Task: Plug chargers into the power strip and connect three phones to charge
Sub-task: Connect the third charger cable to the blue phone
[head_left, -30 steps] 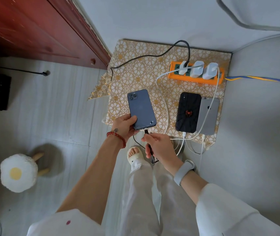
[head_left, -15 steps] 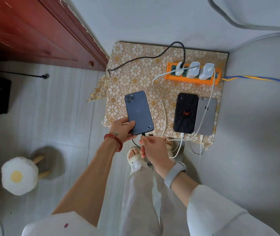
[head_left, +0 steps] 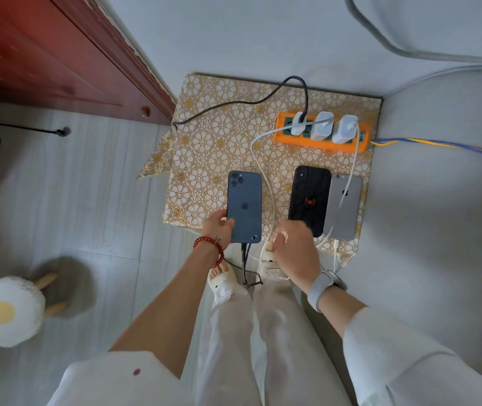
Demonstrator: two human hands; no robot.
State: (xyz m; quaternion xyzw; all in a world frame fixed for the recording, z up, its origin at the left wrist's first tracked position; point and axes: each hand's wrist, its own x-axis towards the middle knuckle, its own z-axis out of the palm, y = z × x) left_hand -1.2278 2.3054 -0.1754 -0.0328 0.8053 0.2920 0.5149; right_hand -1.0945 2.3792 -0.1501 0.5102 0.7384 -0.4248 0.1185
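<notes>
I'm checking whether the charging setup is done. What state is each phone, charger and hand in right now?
Blue phone: face down, held by left hand, black cable in its port.
Black phone: face down on cloth; port hidden by right hand.
Grey phone: face down, white cable plugged in.
Three chargers: seated in power strip.
Right hand: open, holding nothing.
</notes>
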